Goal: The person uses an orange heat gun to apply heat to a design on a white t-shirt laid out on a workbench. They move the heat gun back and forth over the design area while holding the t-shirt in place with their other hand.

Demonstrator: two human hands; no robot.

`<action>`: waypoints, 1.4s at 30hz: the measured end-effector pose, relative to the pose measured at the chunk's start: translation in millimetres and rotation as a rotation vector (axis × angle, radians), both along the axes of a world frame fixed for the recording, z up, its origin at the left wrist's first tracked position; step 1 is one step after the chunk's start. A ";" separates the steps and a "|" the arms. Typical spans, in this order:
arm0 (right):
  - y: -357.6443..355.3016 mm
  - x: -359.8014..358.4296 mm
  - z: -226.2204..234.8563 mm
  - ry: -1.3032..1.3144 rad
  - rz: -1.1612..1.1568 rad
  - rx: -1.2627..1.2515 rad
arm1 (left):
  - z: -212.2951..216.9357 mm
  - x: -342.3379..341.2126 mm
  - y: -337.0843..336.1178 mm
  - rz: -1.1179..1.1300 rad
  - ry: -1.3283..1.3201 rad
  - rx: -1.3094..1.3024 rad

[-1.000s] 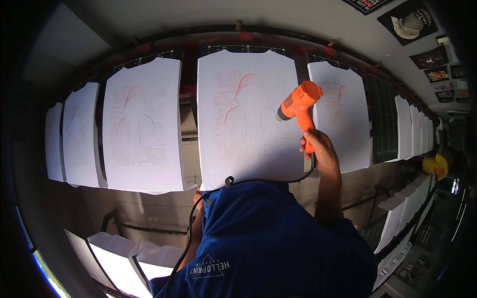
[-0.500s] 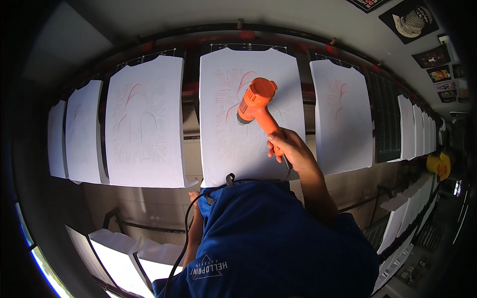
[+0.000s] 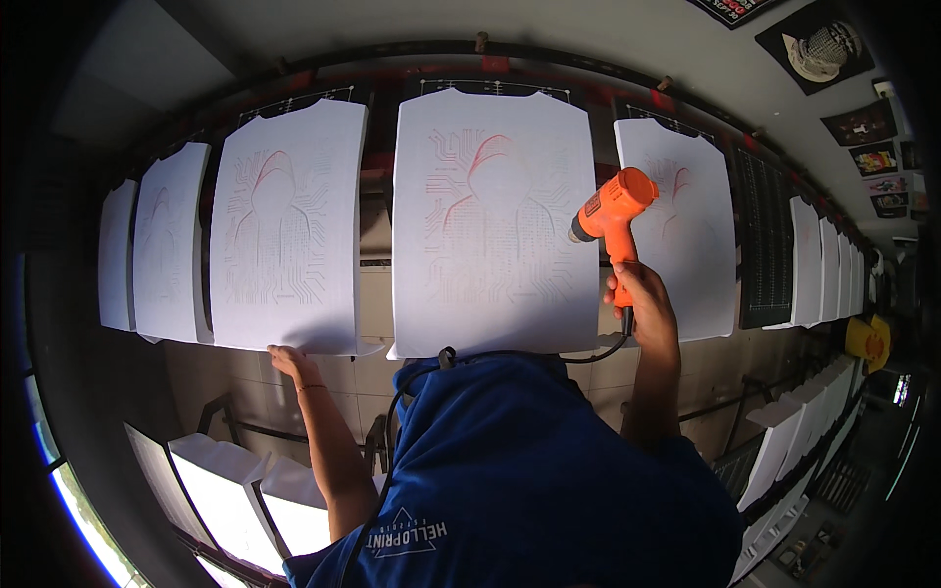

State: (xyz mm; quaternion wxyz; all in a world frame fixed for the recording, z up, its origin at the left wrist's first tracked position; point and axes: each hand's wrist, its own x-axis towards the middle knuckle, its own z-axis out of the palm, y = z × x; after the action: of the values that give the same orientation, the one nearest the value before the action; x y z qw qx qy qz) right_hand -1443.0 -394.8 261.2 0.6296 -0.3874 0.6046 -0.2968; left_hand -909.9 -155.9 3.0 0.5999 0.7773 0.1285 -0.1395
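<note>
My right hand (image 3: 642, 299) is closed around the handle of an orange heat gun (image 3: 618, 220). Its dark nozzle points left, over the right edge of the middle white T-shirt (image 3: 495, 186), which lies flat on a board and bears a faint red and grey hooded-figure print with circuit lines. My left hand (image 3: 294, 366) is at the bottom edge of the white T-shirt (image 3: 284, 225) to the left, fingers closed on its hem. A black cord (image 3: 510, 354) runs from the gun's handle across my waist.
More white T-shirts (image 3: 676, 274) lie on boards along the row to both sides. A bare dark board (image 3: 765, 235) stands at the right. Behind me runs another row of white-covered boards (image 3: 221, 490). Something yellow (image 3: 867, 341) is at the far right.
The heat gun has moved right, from above the middle shirt's print to its right edge. My left hand has come forward from my side to the left shirt's bottom edge.
</note>
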 end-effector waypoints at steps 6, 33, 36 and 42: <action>4.9 31.2 0.0 -0.048 0.104 0.001 | 36.2 -45.1 -66.2 0.084 -0.095 0.628; 33.1 38.9 -2.7 -0.075 0.221 0.006 | 40.1 -43.3 -69.6 0.124 -0.143 0.695; 33.0 69.8 -10.5 -0.155 0.369 0.028 | 30.3 -36.5 -64.4 0.124 -0.161 0.722; 34.0 61.0 -10.8 -0.164 0.396 0.028 | 32.3 -38.7 -66.6 0.111 -0.125 0.687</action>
State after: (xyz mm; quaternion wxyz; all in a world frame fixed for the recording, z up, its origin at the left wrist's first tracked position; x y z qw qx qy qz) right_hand -1382.0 -360.7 250.4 0.7279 -0.4643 0.4676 -0.1893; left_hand -948.6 -222.5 35.3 0.3168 0.9325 0.1733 -0.0075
